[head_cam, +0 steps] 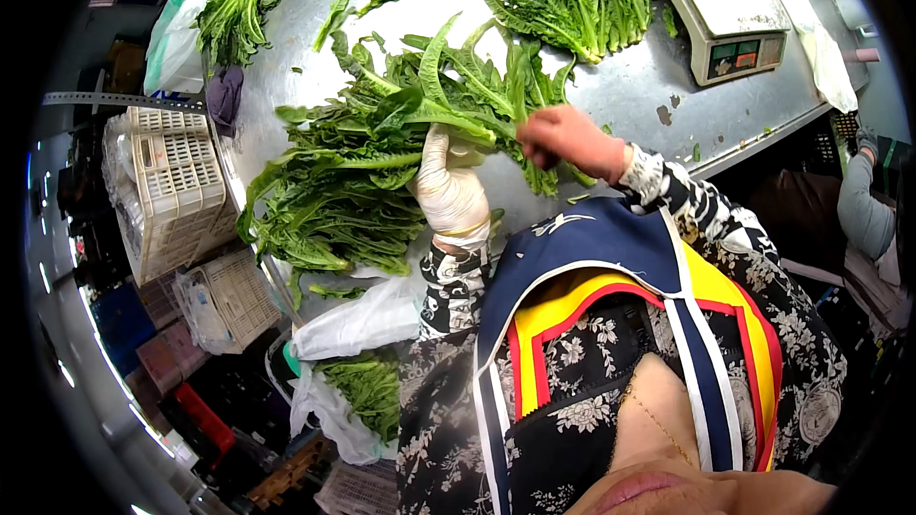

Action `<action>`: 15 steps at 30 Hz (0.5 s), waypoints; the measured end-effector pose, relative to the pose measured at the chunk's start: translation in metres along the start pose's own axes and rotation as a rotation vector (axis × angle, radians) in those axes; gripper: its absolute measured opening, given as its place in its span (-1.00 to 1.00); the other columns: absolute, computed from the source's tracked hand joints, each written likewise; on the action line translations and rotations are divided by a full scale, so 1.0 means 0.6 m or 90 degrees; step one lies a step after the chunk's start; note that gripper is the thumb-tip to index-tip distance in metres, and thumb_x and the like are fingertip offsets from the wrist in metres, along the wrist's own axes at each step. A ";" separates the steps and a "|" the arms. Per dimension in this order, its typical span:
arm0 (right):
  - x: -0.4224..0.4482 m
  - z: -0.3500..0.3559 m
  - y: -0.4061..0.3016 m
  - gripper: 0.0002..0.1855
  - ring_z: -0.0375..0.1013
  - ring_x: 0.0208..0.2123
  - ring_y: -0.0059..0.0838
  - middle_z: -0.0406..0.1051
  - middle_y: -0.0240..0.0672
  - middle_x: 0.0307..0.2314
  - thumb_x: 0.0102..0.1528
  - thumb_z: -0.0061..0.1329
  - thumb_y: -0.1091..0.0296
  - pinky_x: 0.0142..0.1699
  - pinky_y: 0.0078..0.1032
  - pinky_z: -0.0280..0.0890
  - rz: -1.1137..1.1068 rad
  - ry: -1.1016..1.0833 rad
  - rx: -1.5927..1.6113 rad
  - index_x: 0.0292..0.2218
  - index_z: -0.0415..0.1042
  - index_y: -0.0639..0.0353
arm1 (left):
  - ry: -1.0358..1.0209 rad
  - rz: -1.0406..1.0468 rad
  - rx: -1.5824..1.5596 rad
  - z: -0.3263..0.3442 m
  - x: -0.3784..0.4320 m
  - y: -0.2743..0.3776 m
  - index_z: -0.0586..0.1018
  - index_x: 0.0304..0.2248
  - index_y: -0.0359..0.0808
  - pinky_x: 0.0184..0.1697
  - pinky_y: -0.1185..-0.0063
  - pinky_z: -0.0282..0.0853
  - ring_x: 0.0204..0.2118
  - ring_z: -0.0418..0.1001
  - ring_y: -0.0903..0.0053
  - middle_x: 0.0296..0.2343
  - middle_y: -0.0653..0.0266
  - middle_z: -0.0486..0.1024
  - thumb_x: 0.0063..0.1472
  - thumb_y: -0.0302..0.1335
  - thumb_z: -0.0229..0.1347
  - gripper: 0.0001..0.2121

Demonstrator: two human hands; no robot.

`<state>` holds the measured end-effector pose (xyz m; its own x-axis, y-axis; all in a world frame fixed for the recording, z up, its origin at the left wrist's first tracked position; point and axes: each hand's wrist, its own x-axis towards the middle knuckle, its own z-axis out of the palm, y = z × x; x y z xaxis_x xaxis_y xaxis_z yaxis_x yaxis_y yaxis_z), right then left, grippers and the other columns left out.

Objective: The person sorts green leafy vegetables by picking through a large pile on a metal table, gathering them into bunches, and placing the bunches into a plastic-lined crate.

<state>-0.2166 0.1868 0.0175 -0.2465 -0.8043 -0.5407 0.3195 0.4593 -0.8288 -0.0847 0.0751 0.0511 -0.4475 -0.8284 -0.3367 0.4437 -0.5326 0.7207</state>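
My left hand [452, 189], in a whitish glove with a rubber band at the wrist, is closed around the stem ends of some long leafy greens [429, 111]. To its right is my bare right hand [565, 139], blurred, its fingers curled beside upright green leaves; whether it grips one I cannot tell. A large heap of the same greens [343, 193] lies on the metal table [286, 61] left of my gloved hand. More loose leaves lie behind and below my right hand. A neat bunch of greens [580, 0] rests farther back.
A weighing scale [730, 0] stands at the back right, beside a white plastic bag [816, 43]. Another bunch [240, 14] and a purple cloth [225, 96] lie at the left edge. Plastic crates [172, 179] stand left of the table. A bag of greens [365, 386] is below; a co-worker's arm [862, 193] shows far right.
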 end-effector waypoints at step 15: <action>-0.017 0.020 -0.038 -0.61 0.43 -0.58 -0.57 0.47 -0.30 -0.52 0.08 -0.01 0.08 -0.43 -0.61 0.33 -0.132 0.112 0.091 -0.34 0.44 0.31 | 0.088 0.000 0.020 -0.029 0.027 -0.024 0.49 -0.23 -0.30 -0.42 0.69 0.30 -0.45 0.37 0.67 -0.37 0.37 0.48 0.19 -0.40 0.09 -0.80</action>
<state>-0.2105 0.1798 0.0436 -0.4714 -0.7916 -0.3888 0.3683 0.2238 -0.9024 -0.0848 0.0661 0.0244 -0.3352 -0.8458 -0.4150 0.4189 -0.5284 0.7385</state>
